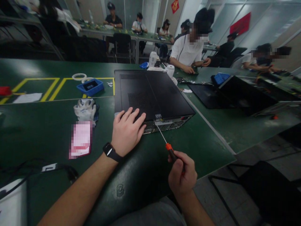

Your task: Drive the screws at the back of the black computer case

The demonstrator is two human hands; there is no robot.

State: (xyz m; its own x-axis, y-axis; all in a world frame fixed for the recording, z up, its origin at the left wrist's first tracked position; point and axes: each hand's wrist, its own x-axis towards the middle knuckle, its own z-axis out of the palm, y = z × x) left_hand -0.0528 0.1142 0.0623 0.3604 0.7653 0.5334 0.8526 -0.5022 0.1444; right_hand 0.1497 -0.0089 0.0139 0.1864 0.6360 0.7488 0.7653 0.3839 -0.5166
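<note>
A black computer case (152,94) lies flat on the green table, its back panel of ports and vents facing me. My left hand (128,127) rests on the near left edge of the case with its fingers spread. In my right hand (183,171) is a screwdriver (168,147) with an orange and black handle, the fingers wrapped round it. Its thin shaft points up and to the left, and the tip meets the case's back edge near a small checkered sticker (158,116). Whether a screw sits under the tip is too small to tell.
Left of the case are a blue tray (92,89), work gloves (86,110) and a pink card-like item (81,138). Black cables (68,169) lie at the near left. Another opened case (246,94) is at right. A person in a white shirt (188,50) works across the table.
</note>
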